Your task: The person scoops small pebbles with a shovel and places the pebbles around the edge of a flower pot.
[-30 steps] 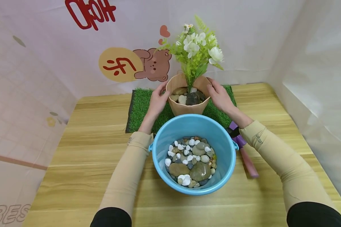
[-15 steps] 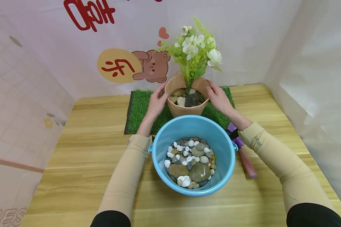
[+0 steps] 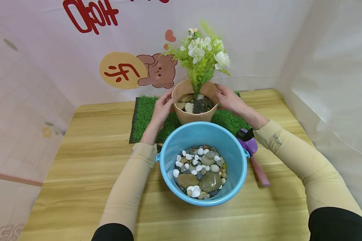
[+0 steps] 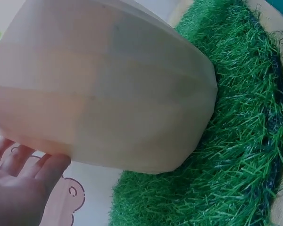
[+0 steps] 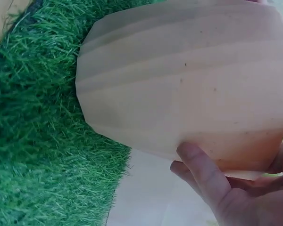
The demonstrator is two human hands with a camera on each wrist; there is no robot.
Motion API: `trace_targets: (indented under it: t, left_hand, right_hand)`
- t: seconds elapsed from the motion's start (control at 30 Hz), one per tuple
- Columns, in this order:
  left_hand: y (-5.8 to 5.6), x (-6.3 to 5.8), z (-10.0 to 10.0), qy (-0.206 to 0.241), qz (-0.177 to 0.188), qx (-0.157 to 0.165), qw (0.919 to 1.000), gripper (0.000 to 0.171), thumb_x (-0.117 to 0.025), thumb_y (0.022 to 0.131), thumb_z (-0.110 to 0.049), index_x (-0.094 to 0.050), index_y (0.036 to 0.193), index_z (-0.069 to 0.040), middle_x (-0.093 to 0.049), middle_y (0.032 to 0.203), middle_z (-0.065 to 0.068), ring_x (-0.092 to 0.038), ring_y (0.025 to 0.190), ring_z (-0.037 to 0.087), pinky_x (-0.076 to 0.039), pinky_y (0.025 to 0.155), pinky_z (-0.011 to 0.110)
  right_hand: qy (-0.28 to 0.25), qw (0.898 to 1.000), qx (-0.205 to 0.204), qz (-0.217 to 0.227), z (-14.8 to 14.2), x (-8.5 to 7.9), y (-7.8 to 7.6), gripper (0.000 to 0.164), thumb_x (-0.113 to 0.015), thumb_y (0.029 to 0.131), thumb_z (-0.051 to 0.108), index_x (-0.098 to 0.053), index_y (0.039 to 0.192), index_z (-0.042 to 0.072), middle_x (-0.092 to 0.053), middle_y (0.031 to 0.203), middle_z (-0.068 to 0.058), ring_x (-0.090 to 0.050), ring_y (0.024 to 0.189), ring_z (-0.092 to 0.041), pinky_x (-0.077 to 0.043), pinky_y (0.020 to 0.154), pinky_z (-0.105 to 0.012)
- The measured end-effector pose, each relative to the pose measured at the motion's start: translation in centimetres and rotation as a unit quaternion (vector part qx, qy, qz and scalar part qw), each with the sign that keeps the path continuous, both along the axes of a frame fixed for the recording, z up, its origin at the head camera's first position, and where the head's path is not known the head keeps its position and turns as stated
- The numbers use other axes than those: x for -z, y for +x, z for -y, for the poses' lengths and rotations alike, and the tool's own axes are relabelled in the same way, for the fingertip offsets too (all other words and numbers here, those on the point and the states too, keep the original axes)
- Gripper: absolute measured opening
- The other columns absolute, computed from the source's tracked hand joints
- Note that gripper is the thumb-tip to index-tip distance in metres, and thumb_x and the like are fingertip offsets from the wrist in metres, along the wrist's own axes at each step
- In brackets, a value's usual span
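A peach-coloured faceted flower pot [image 3: 196, 117] stands on the green artificial grass mat [image 3: 143, 115]. White flowers with green foliage [image 3: 199, 53] rise from it, their stems among several stones [image 3: 189, 107] inside. My left hand [image 3: 162, 109] holds the pot's left side near the rim; its fingers [image 4: 54, 167] touch the wall in the left wrist view. On the opposite side my right hand [image 3: 230, 99] grips the pot near the rim, with fingers [image 5: 198, 162] against the wall in the right wrist view. The pot's base meets the grass in both wrist views.
Directly in front of the pot stands a light blue bucket [image 3: 166, 174] with pebbles and larger stones on its bottom. A purple scoop with a pink handle [image 3: 259, 172] lies right of the bucket, beneath my right wrist. A printed cloth [image 3: 250, 43] hangs behind the wooden table [image 3: 87, 160].
The whole head view has drifted slightly left. My right wrist has swung a little outward, so more of the purple scoop shows. Both hands stay on the flower pot.
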State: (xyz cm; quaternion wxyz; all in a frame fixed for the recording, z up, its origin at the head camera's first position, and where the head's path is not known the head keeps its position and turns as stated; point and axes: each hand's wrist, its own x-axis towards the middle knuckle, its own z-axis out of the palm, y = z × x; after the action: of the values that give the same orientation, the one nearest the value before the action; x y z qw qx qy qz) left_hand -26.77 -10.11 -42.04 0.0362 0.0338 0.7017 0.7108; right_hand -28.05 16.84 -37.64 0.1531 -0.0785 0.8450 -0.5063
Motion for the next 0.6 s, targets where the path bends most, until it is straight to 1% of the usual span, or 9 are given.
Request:
trace_targets:
  t: [0.13, 0.27, 0.33, 0.37, 0.4, 0.5, 0.53, 0.57, 0.6]
  left_hand:
    - [0.4, -0.3, 0.4, -0.002, 0.003, 0.003, 1.0, 0.048, -0.05, 0.109, -0.016, -0.051, 0.157, -0.021, -0.056, 0.158, 0.011, -0.058, 0.144, 0.031, -0.053, 0.115, 0.054]
    - [0.8, -0.6, 0.8, -0.005, 0.005, 0.0, 1.0, 0.049, -0.05, 0.109, -0.015, -0.051, 0.158, -0.021, -0.056, 0.159, 0.011, -0.059, 0.143, 0.031, -0.054, 0.114, 0.055]
    - [1.0, -0.8, 1.2, -0.004, 0.008, -0.004, 1.0, 0.049, -0.05, 0.108, -0.014, -0.051, 0.158, -0.02, -0.056, 0.159, 0.011, -0.06, 0.141, 0.032, -0.054, 0.114, 0.056]
    - [1.1, -1.0, 1.4, -0.001, 0.009, -0.007, 0.9999, 0.05, -0.049, 0.108, -0.014, -0.051, 0.158, -0.019, -0.056, 0.159, 0.011, -0.06, 0.141, 0.032, -0.054, 0.114, 0.056]
    - [1.2, -1.1, 1.7, 0.002, 0.01, -0.009, 0.9999, 0.05, -0.05, 0.108, -0.013, -0.05, 0.158, -0.019, -0.056, 0.159, 0.011, -0.059, 0.142, 0.032, -0.053, 0.114, 0.057]
    - [1.4, -1.6, 2.5, 0.011, 0.014, -0.014, 0.9998, 0.051, -0.05, 0.108, -0.012, -0.049, 0.159, -0.017, -0.054, 0.16, 0.012, -0.057, 0.144, 0.032, -0.052, 0.115, 0.057]
    - [1.5, -1.7, 2.9, 0.011, 0.016, -0.016, 0.9997, 0.052, -0.05, 0.108, -0.012, -0.048, 0.159, -0.017, -0.054, 0.161, 0.013, -0.057, 0.145, 0.032, -0.052, 0.115, 0.057]
    - [1.5, -1.9, 3.2, 0.01, 0.016, -0.018, 0.9997, 0.052, -0.05, 0.107, -0.012, -0.048, 0.159, -0.017, -0.054, 0.16, 0.014, -0.056, 0.145, 0.032, -0.053, 0.115, 0.056]
    - [1.6, -2.1, 3.7, 0.008, 0.015, -0.02, 0.9996, 0.053, -0.05, 0.107, -0.012, -0.047, 0.16, -0.017, -0.054, 0.16, 0.014, -0.056, 0.145, 0.032, -0.053, 0.115, 0.056]
  right_hand:
    - [0.018, 1.0, 0.0, -0.009, 0.6, -0.3, 0.3, 0.06, -0.025, 0.111, 0.014, -0.013, 0.171, 0.012, -0.023, 0.173, -0.025, -0.042, 0.15, -0.044, -0.056, 0.106, -0.063]
    - [0.039, 0.999, 0.001, -0.026, 1.2, -0.4, 0.5, 0.059, -0.025, 0.111, 0.013, -0.018, 0.17, 0.011, -0.036, 0.163, -0.029, -0.053, 0.133, -0.039, -0.061, 0.101, -0.059]
    - [0.055, 0.998, -0.003, -0.035, 1.6, -0.7, 0.4, 0.059, -0.025, 0.111, 0.014, -0.019, 0.169, 0.01, -0.039, 0.161, -0.03, -0.058, 0.114, -0.035, -0.064, 0.096, -0.054]
    - [0.065, 0.997, -0.004, -0.041, 1.9, -0.9, 0.4, 0.059, -0.026, 0.111, 0.015, -0.02, 0.169, 0.01, -0.042, 0.158, -0.029, -0.058, 0.103, -0.031, -0.065, 0.092, -0.05]
    - [0.073, 0.996, -0.006, -0.043, 2.2, -1.1, 0.4, 0.059, -0.026, 0.111, 0.015, -0.021, 0.169, 0.009, -0.04, 0.163, -0.027, -0.058, 0.101, -0.025, -0.066, 0.091, -0.047]
    - [0.082, 0.996, -0.013, -0.041, 3.1, -1.8, 0.2, 0.059, -0.026, 0.11, 0.014, -0.02, 0.169, 0.009, -0.038, 0.165, -0.027, -0.051, 0.083, -0.02, -0.066, 0.086, -0.042]
    - [0.079, 0.996, -0.016, -0.037, 3.5, -2.1, 0.1, 0.059, -0.026, 0.11, 0.013, -0.02, 0.169, 0.009, -0.034, 0.168, -0.026, -0.051, 0.085, -0.019, -0.066, 0.088, -0.044]
    - [0.076, 0.996, -0.019, -0.037, 3.9, -2.3, 0.1, 0.059, -0.026, 0.11, 0.012, -0.02, 0.169, 0.007, -0.037, 0.164, -0.029, -0.051, 0.083, -0.018, -0.066, 0.088, -0.045]
    - [0.071, 0.997, -0.023, -0.034, 4.3, -2.6, 0.0, 0.059, -0.026, 0.11, 0.012, -0.02, 0.169, 0.006, -0.035, 0.166, -0.029, -0.052, 0.088, -0.018, -0.066, 0.091, -0.047]
